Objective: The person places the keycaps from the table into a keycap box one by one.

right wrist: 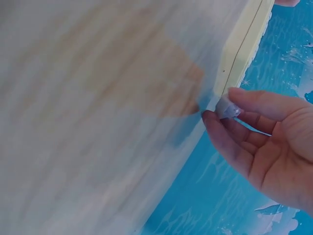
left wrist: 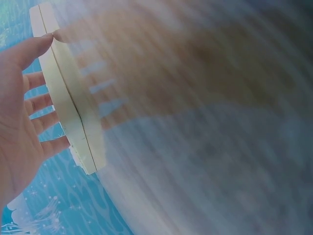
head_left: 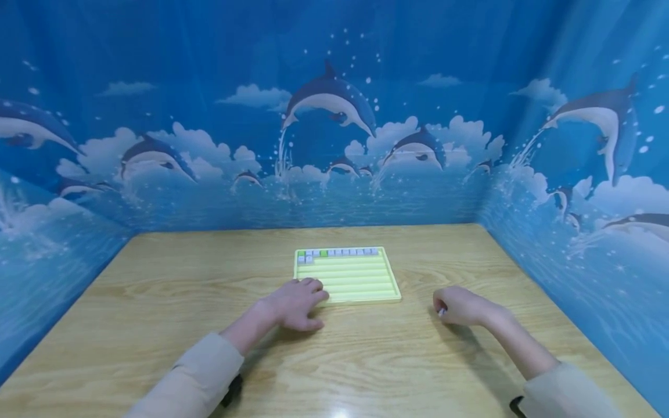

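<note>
On the table lies a pale yellow-green tray (head_left: 360,280) with ridged rows. Along its back row sit several small keycaps (head_left: 345,252), mostly whitish with a couple of green ones, and two more stand at the left of the second row. My left hand (head_left: 298,303) lies with relaxed, spread fingers over the tray's front left corner, the thumb near the tabletop. To the right of the tray, my right hand (head_left: 462,306) pinches a small greyish-white keycap (right wrist: 226,107) between thumb and forefinger, close over the wood. Its other fingers are loosely bent.
The wood-grain table (head_left: 366,360) reaches back to a blue curtain (head_left: 334,197) printed with dolphins and clouds, which also runs along both sides. Light sleeves cover both forearms.
</note>
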Tool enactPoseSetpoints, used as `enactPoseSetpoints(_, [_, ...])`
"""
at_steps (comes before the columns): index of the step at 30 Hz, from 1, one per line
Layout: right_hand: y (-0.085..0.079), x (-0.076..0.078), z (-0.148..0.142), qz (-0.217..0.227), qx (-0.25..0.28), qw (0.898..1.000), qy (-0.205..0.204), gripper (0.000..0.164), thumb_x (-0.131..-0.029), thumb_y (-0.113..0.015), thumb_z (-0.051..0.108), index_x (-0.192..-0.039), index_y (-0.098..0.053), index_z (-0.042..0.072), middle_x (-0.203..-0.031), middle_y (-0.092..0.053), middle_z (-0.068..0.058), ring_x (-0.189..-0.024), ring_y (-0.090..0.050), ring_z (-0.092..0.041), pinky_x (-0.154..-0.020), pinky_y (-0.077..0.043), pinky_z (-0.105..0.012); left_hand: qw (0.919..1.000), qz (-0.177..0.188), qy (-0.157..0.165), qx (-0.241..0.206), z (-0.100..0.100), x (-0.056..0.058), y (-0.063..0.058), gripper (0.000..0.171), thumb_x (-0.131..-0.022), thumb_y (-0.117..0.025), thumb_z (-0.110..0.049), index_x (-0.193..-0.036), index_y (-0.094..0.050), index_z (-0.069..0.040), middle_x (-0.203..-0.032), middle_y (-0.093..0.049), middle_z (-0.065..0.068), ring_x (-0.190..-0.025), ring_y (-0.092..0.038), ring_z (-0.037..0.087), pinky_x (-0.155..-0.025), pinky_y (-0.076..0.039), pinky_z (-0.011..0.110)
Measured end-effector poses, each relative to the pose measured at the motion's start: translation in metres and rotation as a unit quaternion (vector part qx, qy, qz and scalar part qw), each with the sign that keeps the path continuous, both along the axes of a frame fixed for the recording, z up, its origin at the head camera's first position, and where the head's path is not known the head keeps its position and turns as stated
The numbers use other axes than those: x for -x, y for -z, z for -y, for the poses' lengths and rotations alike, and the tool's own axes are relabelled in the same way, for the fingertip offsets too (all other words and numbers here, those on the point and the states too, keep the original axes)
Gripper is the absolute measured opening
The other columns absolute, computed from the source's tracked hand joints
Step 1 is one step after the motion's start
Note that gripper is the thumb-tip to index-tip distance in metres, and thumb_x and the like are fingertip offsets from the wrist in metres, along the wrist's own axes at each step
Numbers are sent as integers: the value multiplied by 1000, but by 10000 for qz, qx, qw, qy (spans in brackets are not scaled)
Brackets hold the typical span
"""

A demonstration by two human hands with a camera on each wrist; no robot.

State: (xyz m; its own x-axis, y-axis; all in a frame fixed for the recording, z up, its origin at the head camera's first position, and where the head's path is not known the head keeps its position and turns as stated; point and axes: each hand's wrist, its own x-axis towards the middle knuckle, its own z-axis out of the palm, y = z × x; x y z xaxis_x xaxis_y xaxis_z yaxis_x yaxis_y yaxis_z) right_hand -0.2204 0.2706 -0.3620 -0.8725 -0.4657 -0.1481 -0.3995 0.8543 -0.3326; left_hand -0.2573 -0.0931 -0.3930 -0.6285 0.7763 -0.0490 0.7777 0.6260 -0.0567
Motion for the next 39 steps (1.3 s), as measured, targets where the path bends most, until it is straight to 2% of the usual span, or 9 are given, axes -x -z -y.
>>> enactPoseSetpoints(4, [-2, 6, 9, -178, -174, 9997, 10, 9, -76, -58, -1, -76, -56, 8, -66, -46, 4, -60, -40, -12, -56, -34, -27, 10000, 22, -26, 7, 0, 0, 0, 62, -85, -54, -51, -134, -47, -13, -131, -45, 10, -122, -41, 25, -99, -38, 44])
enactPoseSetpoints(7, [-4, 9, 14, -115, -207, 9997, -39, 9, -77, -58, -2, -80, -59, 6, -69, -48, 3, -62, -41, -13, -57, -37, -28, 10000, 54, -24, 9, 0, -1, -1, 62, -86, -54, -51, -134, -46, -13, -132, -45, 10, -122, -41, 25, -99, -37, 45])
enactPoseSetpoints(14, [-7, 17, 23, -221, 69, 9995, -197, 16, -75, -54, -8, -87, -62, 0, -75, -54, -1, -65, -44, -13, -59, -41, -28, 9999, 100, -69, -2, 0, -1, 0, 62, -85, -55, -51, -134, -46, -13, -133, -44, 10, -123, -40, 26, -100, -36, 45])
enactPoseSetpoints(17, [-9, 18, 27, -369, 280, 9986, -249, 16, -74, -51, -11, -79, -60, 1, -69, -47, 1, -62, -38, -12, -56, -33, -26, 10000, 80, -57, -18, 0, -2, 0, 62, -85, -55, -51, -134, -46, -13, -132, -45, 10, -123, -40, 26, -100, -36, 45])
enactPoseSetpoints(21, [-11, 19, 30, -762, 411, 9954, -407, 24, -72, -48, -14, -60, -44, 7, -60, -28, 5, -56, -26, -10, -54, -22, -24, 10000, 23, -11, -37, 0, -2, 0, 61, -85, -55, -50, -133, -47, -13, -131, -45, 10, -122, -41, 26, -99, -37, 45])
enactPoseSetpoints(24, [-12, 21, 32, -1057, 408, 9925, -453, 22, -73, -48, -14, -62, -49, 5, -62, -34, 4, -59, -31, -10, -54, -28, -24, 10000, -5, -10, -40, 1, -2, -1, 62, -85, -55, -50, -133, -47, -12, -131, -45, 10, -122, -41, 26, -99, -37, 45])
enactPoseSetpoints(28, [-12, 24, 34, -1152, 395, 9921, -307, 14, -76, -54, -11, -82, -63, -2, -75, -53, -4, -70, -45, -14, -62, -41, -29, 10000, -22, -38, -53, 1, -2, -1, 62, -85, -55, -50, -133, -47, -12, -132, -45, 11, -122, -41, 27, -99, -37, 45])
enactPoseSetpoints(35, [-11, 29, 38, -1197, 423, 9918, -140, 12, -76, -58, -8, -85, -63, -2, -77, -57, -5, -71, -48, -16, -62, -43, -31, 9999, 54, -36, -88, 1, -2, 0, 62, -85, -55, -50, -133, -47, -12, -133, -44, 11, -123, -40, 27, -99, -36, 47])
enactPoseSetpoints(39, [-9, 30, 41, -1200, 375, 9921, -35, 11, -79, -58, -4, -88, -64, 0, -80, -60, -5, -73, -52, -16, -64, -45, -32, 10000, -30, -15, -51, 1, 0, 0, 62, -85, -56, -50, -133, -47, -12, -131, -45, 11, -122, -41, 27, -99, -37, 46])
